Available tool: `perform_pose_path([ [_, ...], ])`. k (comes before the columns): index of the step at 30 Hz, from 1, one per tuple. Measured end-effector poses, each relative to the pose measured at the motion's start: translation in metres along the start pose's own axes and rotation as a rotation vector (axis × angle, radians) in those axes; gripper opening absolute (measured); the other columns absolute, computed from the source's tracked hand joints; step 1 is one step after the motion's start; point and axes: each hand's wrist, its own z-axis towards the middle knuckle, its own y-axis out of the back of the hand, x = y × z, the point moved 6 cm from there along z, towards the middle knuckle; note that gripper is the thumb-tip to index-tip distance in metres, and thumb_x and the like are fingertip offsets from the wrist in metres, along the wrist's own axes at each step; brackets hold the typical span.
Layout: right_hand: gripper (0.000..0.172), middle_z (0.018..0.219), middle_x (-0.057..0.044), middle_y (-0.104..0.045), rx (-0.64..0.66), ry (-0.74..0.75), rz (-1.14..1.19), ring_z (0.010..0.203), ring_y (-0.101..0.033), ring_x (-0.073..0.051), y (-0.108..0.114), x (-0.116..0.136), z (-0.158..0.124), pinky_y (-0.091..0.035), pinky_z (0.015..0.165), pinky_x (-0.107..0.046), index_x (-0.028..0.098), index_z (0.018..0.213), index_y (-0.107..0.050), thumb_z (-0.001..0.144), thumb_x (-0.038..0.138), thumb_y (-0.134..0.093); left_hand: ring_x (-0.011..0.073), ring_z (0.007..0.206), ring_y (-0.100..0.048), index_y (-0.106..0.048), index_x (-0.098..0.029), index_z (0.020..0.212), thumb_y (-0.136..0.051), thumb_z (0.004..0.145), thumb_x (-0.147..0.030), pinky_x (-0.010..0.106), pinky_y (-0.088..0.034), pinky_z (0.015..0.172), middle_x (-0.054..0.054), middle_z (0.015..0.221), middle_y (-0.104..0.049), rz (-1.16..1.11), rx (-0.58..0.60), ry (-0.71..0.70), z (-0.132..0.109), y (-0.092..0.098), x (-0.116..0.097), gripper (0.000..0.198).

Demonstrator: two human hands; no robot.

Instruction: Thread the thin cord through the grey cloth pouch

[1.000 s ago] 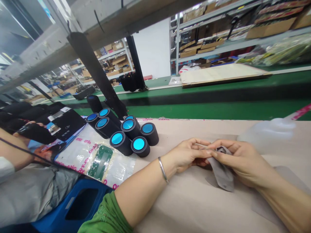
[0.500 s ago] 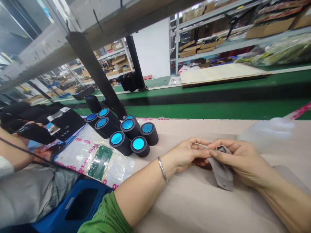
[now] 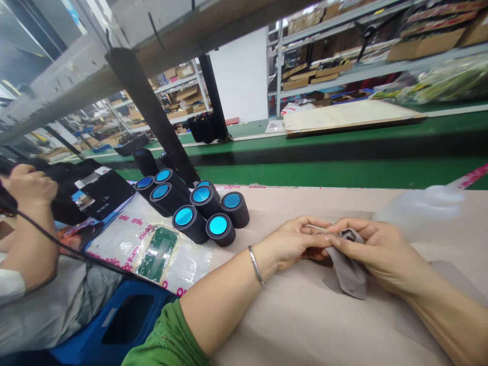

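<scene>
Grey cloth [image 3: 348,274] on the beige table [image 3: 305,320], right of centre, pinched at its upper edge between both hands and trailing down flat onto the surface. Left hand [image 3: 293,244] closed to a pinch, fingertips pressed together against the cloth's top fold; silver bangle [image 3: 256,267] on that wrist, green sleeve [image 3: 168,340] below. Right hand [image 3: 375,249] likewise curled, thumb and forefinger nipping the same fold, other fingers tucked beneath and mostly hidden. Whatever sits inside the fold: too small to make out. Just behind the right hand, a translucent plastic bottle [image 3: 419,208], blurred. Further left, well apart, a cluster of black cylinders [image 3: 198,211] with bright blue ends. Beside them a clear bag [image 3: 152,244] with pink lettering, unreadable, holding a dark green piece. Black boxes [image 3: 102,190] with white labels, text too small to read. At the far left edge, a co-worker's hand [image 3: 28,188] gripping a dark tool with a cable, partly cut off.
</scene>
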Motion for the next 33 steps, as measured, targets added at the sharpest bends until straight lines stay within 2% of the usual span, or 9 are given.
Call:
perform_pose_path([
  [7,0.076,0.086,-0.017,-0.05,0.017,0.036,-0.03,0.069,-0.053,-0.021,0.0043,-0.0054,0.0044,-0.045,0.055,-0.016,0.004,0.096,-0.048,0.051,0.054,-0.084,0.0085,0.055,-0.055,-0.056,-0.015,0.093,-0.088,0.049,-0.033,0.026,-0.044,0.059,-0.001,0.072,-0.06,-0.01,0.011,-0.002,0.0004,-0.0001,-0.0001,0.058],
  [20,0.08,0.082,-0.017,-0.05,-0.047,-0.016,-0.028,0.064,-0.052,-0.02,0.0033,-0.0036,0.0035,-0.042,0.05,-0.014,0.004,0.092,-0.049,0.042,0.056,-0.084,0.0086,0.056,-0.055,-0.055,-0.015,0.094,-0.089,0.045,-0.036,0.025,-0.045,0.059,-0.001,0.073,-0.06,-0.016,-0.003,0.0,-0.0003,-0.0005,0.0,0.063],
  [25,0.08,0.084,-0.016,-0.05,-0.03,0.019,-0.01,0.067,-0.053,-0.02,0.0053,-0.0057,0.0065,-0.044,0.053,-0.015,0.004,0.095,-0.05,0.048,0.06,-0.083,0.0084,0.056,-0.055,-0.055,-0.015,0.095,-0.089,0.047,-0.035,0.025,-0.044,0.059,0.0,0.073,-0.06,-0.008,0.002,-0.006,-0.0003,-0.0002,-0.0004,0.061],
  [33,0.068,0.083,-0.014,-0.05,0.032,0.08,0.022,0.068,-0.053,-0.02,0.0032,-0.0044,0.0045,-0.045,0.055,-0.015,0.005,0.094,-0.049,0.055,0.047,-0.084,0.0074,0.055,-0.054,-0.056,-0.015,0.095,-0.088,0.051,-0.034,0.026,-0.044,0.059,-0.001,0.072,-0.059,-0.004,0.009,-0.007,-0.0003,-0.0004,-0.0008,0.058],
])
